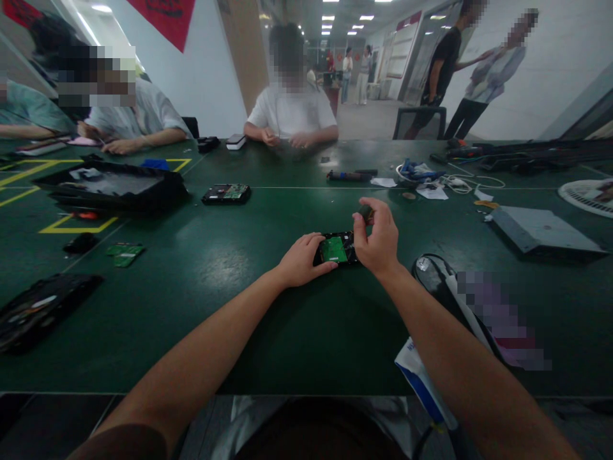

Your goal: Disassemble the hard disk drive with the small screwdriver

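A small black hard drive (336, 250) with a green circuit board facing up lies on the green table (230, 306) in front of me. My left hand (302, 260) rests on its left side, fingers curled over the edge, holding it down. My right hand (378, 237) is raised over the drive's right end, fingers pinched round the dark handle of a screwdriver (366, 211) that stands upright on the drive.
Another hard drive (227, 193) lies farther back, with a black tray (111, 185) at left and loose green boards (125, 254). A grey metal case (543, 231) sits at right, cables and tools (421, 174) behind. Several people sit across the table.
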{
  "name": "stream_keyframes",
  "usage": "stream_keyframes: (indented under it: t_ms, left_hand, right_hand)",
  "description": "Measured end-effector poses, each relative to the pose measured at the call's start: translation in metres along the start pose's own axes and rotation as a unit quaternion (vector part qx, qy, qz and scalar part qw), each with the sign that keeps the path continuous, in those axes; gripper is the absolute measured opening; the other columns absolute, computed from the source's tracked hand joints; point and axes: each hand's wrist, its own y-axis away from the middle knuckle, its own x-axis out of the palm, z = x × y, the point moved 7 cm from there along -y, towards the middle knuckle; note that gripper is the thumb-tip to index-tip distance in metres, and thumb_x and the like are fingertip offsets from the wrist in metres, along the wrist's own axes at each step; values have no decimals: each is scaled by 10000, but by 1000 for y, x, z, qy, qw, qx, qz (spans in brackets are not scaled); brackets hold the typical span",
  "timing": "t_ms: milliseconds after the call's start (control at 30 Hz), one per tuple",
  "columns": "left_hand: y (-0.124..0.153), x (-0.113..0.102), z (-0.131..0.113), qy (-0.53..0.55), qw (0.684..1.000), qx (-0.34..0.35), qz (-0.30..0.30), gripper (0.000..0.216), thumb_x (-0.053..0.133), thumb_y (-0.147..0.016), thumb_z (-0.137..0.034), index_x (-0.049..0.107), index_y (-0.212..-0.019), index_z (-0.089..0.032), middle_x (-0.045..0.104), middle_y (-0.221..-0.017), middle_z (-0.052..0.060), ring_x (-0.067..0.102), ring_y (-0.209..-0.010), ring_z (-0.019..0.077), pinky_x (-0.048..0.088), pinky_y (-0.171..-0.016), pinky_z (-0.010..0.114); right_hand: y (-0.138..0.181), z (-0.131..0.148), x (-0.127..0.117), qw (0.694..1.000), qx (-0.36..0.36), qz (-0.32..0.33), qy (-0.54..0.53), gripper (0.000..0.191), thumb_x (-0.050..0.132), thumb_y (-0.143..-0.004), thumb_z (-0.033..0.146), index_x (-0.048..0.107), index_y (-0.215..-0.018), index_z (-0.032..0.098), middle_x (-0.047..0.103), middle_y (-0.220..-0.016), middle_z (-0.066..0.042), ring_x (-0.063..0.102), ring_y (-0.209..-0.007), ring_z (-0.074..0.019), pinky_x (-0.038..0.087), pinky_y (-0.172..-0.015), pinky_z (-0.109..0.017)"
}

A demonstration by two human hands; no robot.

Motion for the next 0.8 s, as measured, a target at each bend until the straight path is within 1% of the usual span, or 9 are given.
stream_keyframes:
  t_ms: [67, 133, 267, 367, 500, 567, 667, 733, 800]
  left_hand:
    - [0, 0, 0, 3, 1000, -1, 1, 774, 646, -884, -668, 499, -1435, -145, 533, -1496, 193, 496, -1412, 341, 402, -1200, 503]
    - [0, 0, -1, 4, 1000, -1, 4, 777, 646, -885, -665, 495, -1438, -139, 531, -1497, 199, 492, -1415, 343, 399, -1202, 504]
    - [0, -1, -2, 3, 1000, 2, 3, 775, 639, -889, -666, 500, -1432, -129, 531, -1494, 206, 482, -1423, 346, 393, -1206, 502]
    - [0, -1, -2, 5, 1000, 4, 2, 771, 640, -886, -671, 500, -1432, -146, 532, -1496, 199, 487, -1421, 346, 395, -1203, 512]
    - [0, -1, -1, 4, 1000, 3, 0, 754, 637, -888, -668, 503, -1427, -159, 532, -1500, 191, 490, -1420, 345, 399, -1198, 517]
    - [0, -1, -2, 3, 1000, 4, -1, 761, 640, -885, -670, 505, -1424, -149, 535, -1495, 195, 490, -1419, 344, 396, -1201, 511]
    - [0, -1, -1, 6, 1000, 4, 0, 770, 639, -884, -675, 504, -1427, -146, 533, -1497, 196, 488, -1423, 344, 395, -1203, 510]
    - [0, -2, -2, 7, 1000, 4, 2, 765, 636, -886, -675, 501, -1433, -157, 530, -1501, 191, 488, -1423, 346, 400, -1199, 519]
    - [0, -2, -1, 8, 1000, 3, 0, 763, 640, -883, -674, 500, -1434, -165, 531, -1502, 187, 491, -1421, 346, 406, -1196, 523]
  right_hand:
    - [2, -2, 3, 1000, 11, 11, -21, 439, 502, -1005, 276, 449, -1440, 248, 600, -1366, -141, 670, -1094, -265, 609, -908, -477]
    - [2, -2, 4, 999, 19, 16, -31, 475, 514, -1002, 282, 426, -1468, 256, 589, -1391, -137, 686, -1037, -246, 619, -884, -458]
    - [1, 2, 0, 1000, 9, 3, -7, 422, 630, -954, 348, 533, -1357, 272, 577, -1291, -127, 641, -1085, -271, 636, -802, -438]
    - [0, 3, -2, 1000, 1, -4, 8, 364, 611, -965, 329, 560, -1321, 271, 567, -1250, -125, 610, -1145, -287, 629, -847, -469]
    - [0, 2, 1, 1000, -6, 14, -6, 383, 522, -1004, 278, 507, -1386, 255, 595, -1294, -129, 625, -1137, -273, 610, -909, -481]
    - [0, 2, 1, 1000, -9, 16, -5, 383, 555, -996, 297, 509, -1374, 255, 608, -1282, -123, 630, -1120, -268, 605, -915, -473]
    - [-1, 3, -3, 1000, -12, -1, 14, 349, 643, -959, 355, 561, -1289, 275, 613, -1205, -107, 607, -1133, -281, 596, -921, -484]
    - [-2, 3, -5, 1000, -12, -7, 21, 312, 636, -964, 359, 579, -1260, 280, 615, -1182, -106, 600, -1144, -287, 589, -930, -493]
    - [-1, 3, -3, 1000, -12, -4, 16, 309, 571, -995, 330, 562, -1298, 271, 623, -1218, -114, 609, -1159, -286, 582, -948, -498]
